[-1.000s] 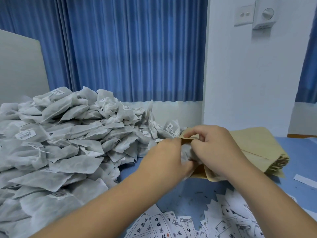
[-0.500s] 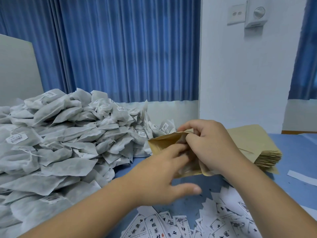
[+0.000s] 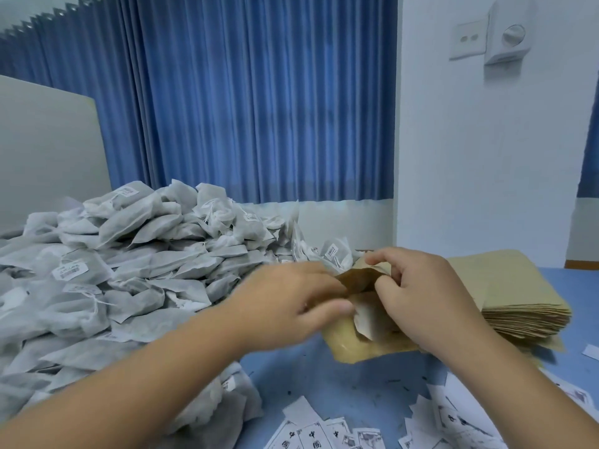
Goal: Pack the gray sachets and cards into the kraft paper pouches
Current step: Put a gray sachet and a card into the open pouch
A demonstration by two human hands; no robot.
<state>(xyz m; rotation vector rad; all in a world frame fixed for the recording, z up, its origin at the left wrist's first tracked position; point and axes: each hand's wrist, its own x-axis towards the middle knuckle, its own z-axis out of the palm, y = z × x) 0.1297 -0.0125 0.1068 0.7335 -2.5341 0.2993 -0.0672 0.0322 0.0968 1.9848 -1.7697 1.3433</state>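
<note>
The table (image 3: 340, 384) has a blue top marked with small dark flecks. Its left side is buried under a big heap of gray sachets (image 3: 136, 270), many with little white tags on strings. Printed cards (image 3: 324, 432) lie scattered along the near edge, some overlapping. On the right sits a neat stack (image 3: 518, 286) of flat kraft pouches.

Between heap and stack, both hands meet at one pouch (image 3: 350, 348), which is lifted at its mouth while its lower end touches the table. The right hand (image 3: 424, 299) has its fingers curled over the pouch's upper edge, gripping it and pulling the mouth wide. The left hand (image 3: 285, 303) is blurred; its fingers reach to the open mouth, the thumb held apart below them, and I cannot tell whether they pinch the paper. A pale piece shows at the pouch under the right fingers, sachet or card I cannot say.

Behind the table hangs a pleated blue curtain (image 3: 259, 108). A white wall (image 3: 486, 173) stands to its right, carrying a switch plate (image 3: 470, 38) and a dial box (image 3: 509, 34). A gray board (image 3: 48, 157) leans at the far left.
</note>
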